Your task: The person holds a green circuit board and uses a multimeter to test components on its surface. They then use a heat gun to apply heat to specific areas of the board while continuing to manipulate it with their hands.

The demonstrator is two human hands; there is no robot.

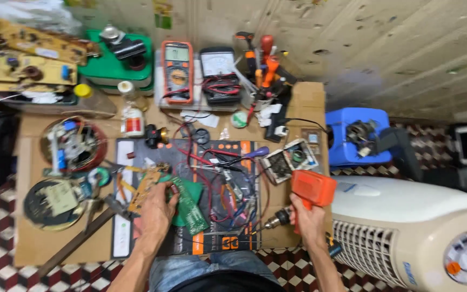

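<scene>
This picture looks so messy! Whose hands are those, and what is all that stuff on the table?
The camera sits on a person's head and looks down, so you see their own two hands. The left hand holds a green circuit board, a flat card full of tiny electric parts. The right hand grips an orange drill. On the cardboard-covered table lie a dark work mat, red and black wires, two meters and more tools. A white fan machine stands at the right.
</scene>
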